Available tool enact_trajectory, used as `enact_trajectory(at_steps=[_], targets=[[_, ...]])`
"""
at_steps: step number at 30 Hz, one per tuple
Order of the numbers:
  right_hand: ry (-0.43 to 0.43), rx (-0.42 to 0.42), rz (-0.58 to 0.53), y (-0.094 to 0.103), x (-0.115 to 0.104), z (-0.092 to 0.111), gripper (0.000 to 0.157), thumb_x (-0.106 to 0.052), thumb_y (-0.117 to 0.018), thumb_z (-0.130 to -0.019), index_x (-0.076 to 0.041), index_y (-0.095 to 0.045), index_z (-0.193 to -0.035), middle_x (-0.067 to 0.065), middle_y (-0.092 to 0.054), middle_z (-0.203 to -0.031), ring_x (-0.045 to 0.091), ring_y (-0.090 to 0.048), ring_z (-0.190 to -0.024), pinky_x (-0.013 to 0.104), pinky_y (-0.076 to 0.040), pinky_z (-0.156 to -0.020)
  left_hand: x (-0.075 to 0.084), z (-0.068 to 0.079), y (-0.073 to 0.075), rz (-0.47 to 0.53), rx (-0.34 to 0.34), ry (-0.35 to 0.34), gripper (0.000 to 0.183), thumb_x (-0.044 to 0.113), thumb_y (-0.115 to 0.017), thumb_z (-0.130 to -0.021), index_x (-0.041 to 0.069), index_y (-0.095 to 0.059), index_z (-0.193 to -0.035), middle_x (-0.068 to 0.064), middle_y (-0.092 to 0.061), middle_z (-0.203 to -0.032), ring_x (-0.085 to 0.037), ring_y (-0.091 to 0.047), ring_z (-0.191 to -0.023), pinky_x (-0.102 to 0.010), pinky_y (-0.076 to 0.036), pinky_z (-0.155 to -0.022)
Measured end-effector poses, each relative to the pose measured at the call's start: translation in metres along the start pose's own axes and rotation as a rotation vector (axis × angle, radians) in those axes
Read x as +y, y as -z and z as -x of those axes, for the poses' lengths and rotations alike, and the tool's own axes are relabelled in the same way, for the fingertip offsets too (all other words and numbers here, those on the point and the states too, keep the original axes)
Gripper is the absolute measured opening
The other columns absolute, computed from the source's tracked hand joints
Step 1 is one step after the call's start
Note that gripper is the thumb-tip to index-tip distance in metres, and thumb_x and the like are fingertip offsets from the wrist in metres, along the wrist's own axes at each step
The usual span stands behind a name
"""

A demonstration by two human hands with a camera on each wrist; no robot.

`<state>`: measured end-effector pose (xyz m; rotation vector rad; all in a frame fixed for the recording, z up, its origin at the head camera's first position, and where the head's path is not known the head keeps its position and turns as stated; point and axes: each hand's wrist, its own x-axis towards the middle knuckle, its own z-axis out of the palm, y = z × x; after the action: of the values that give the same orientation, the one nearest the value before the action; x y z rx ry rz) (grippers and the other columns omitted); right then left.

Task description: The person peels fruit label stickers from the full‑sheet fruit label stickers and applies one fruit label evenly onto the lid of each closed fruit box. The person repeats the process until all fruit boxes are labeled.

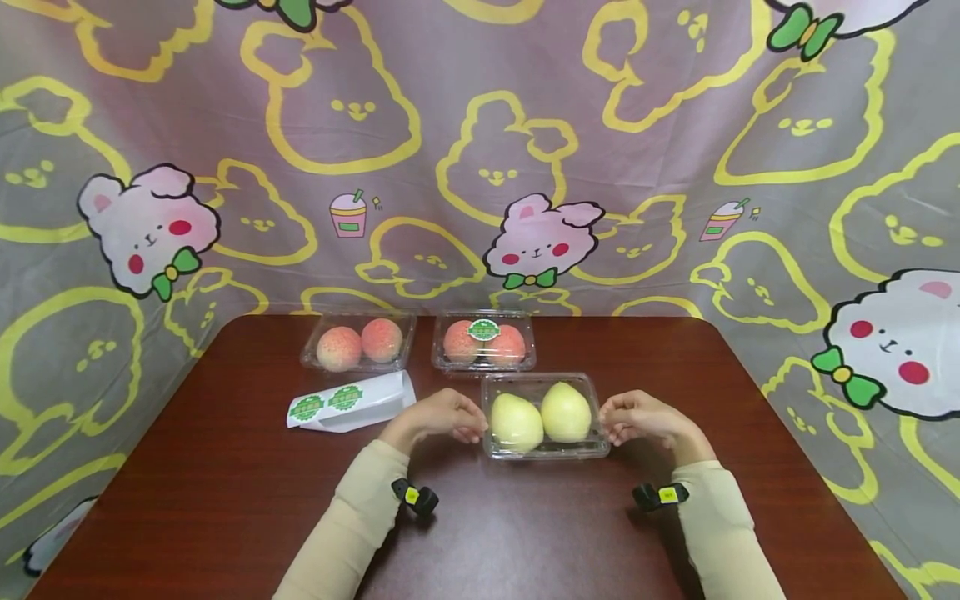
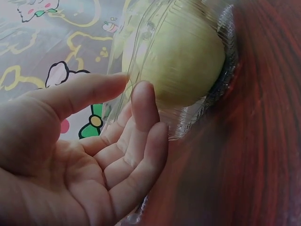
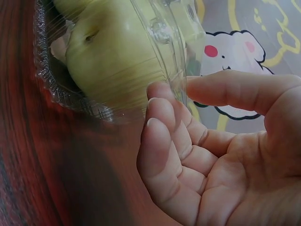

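Note:
A clear plastic clamshell box (image 1: 547, 452) with two pale yellow-green pears (image 1: 566, 412) inside lies between the two hands. The left hand (image 1: 448, 414) pinches its left rim, thumb above and curled fingers below. At the opposite rim, the right hand (image 1: 645, 417) pinches the edge the same way. Up close in the left wrist view, the thumb and forefinger meet at the plastic flange beside one pear (image 2: 183, 52). The right wrist view shows the other pear (image 3: 110, 52) through the clear wall, with the fingertips right at the rim.
Behind stand two clear boxes of pinkish peaches, the left box (image 1: 397, 354) without a visible label and the right box (image 1: 446, 363) with a green round sticker (image 1: 483, 330). A white sheet with green stickers (image 1: 390, 406) lies left on the brown table (image 1: 225, 500). A patterned curtain (image 1: 420, 192) hangs behind.

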<state>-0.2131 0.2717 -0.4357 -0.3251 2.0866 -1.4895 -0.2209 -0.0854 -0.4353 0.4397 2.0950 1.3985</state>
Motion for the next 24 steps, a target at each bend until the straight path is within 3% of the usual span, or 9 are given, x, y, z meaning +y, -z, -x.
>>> enact_trajectory(at_steps=[13,24], targets=[[0.004,-0.025,0.031,-0.009,-0.003,-0.008,0.013,-0.01,-0.056,-0.093,0.003,-0.058,-0.092,0.0,-0.061,-0.074,0.009,-0.06,-0.065,0.025,-0.055,-0.064,-0.01,0.006,0.011,-0.028,0.007,-0.001,0.026,0.01,-0.064,-0.088,-0.012,-0.066,-0.102,-0.008,-0.072,-0.077,-0.008,-0.065,-0.066,-0.032,-0.06,-0.072],[-0.009,-0.026,0.02,-0.018,-0.009,-0.014,0.012,-0.009,-0.057,-0.091,0.003,-0.058,-0.091,0.001,-0.061,-0.073,0.009,-0.06,-0.064,0.024,-0.055,-0.064,-0.008,0.014,0.018,-0.065,0.029,0.002,0.024,0.008,-0.064,-0.088,-0.012,-0.067,-0.1,-0.014,-0.073,-0.081,-0.008,-0.065,-0.065,-0.035,-0.06,-0.072]])
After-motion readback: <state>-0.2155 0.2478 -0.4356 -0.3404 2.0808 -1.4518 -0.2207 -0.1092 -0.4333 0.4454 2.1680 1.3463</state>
